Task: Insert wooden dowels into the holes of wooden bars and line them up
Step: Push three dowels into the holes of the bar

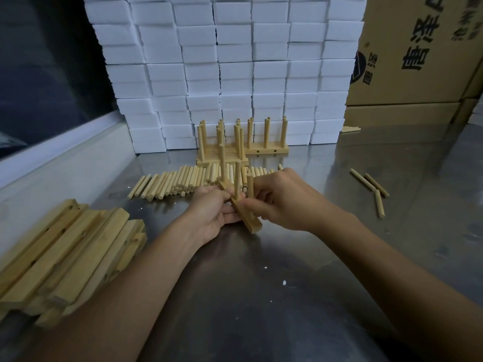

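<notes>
Mid-desk, between the hands: the wooden bar (pixel 247 214) being worked stands with one end on the steel desk (pixel 261 283) and slants away from the viewer, two dowels (pixel 237 178) already upright in it.
Left hand: the left hand (pixel 211 212) has its fingers curled round the bar from the left, steadying it.
Right hand: the right hand (pixel 283 202) pinches a third dowel (pixel 250 185) upright over the near part of the bar; whether its tip has entered a hole I cannot tell.
Step in hand: seating the third dowel, as I judge it.
Next move calls for: keeping the dowel straight over the hole and pressing down while the left hand braces the bar, then carrying the filled bar to the row.
Finished bars: the finished bars (pixel 266 150) stand lined up at the back, before the white blocks (pixel 235 61).
Supplies: loose dowels (pixel 177 182) lie just beyond the hands; blank bars (pixel 65 254) are piled at near left.
Strays: three stray dowels (pixel 373 189) lie well apart at right.
</notes>
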`<state>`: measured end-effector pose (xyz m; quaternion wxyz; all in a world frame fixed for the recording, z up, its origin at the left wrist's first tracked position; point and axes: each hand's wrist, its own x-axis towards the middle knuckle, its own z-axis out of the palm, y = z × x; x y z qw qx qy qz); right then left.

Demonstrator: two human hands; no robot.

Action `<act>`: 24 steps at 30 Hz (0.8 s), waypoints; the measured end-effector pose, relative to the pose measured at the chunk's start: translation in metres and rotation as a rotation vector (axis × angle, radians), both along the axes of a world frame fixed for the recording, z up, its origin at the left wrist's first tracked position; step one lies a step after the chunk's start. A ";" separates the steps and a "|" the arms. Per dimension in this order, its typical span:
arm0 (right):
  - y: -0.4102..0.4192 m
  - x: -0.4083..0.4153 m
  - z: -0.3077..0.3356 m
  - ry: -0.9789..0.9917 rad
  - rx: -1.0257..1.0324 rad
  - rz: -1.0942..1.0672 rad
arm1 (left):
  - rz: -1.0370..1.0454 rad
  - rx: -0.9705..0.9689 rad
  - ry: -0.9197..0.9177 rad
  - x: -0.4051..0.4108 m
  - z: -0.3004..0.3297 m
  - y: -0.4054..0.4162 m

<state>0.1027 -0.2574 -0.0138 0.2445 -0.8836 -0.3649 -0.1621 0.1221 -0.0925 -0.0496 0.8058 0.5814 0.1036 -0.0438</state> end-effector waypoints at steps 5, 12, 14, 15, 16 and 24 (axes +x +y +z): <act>-0.002 0.002 -0.004 0.016 -0.099 -0.003 | 0.046 0.043 0.022 0.001 0.001 -0.002; -0.002 0.003 -0.009 0.058 -0.128 -0.036 | 0.067 0.101 0.056 0.004 0.004 -0.006; -0.001 0.003 -0.010 0.071 -0.138 -0.047 | 0.071 0.112 0.061 0.005 0.004 -0.006; -0.001 0.003 -0.010 0.075 -0.141 -0.050 | 0.073 0.115 0.063 0.005 0.004 -0.006; -0.001 0.003 -0.010 0.079 -0.143 -0.052 | 0.074 0.119 0.064 0.005 0.004 -0.007; -0.003 -0.001 -0.013 0.071 -0.053 -0.072 | 0.069 0.150 0.066 0.005 0.004 -0.008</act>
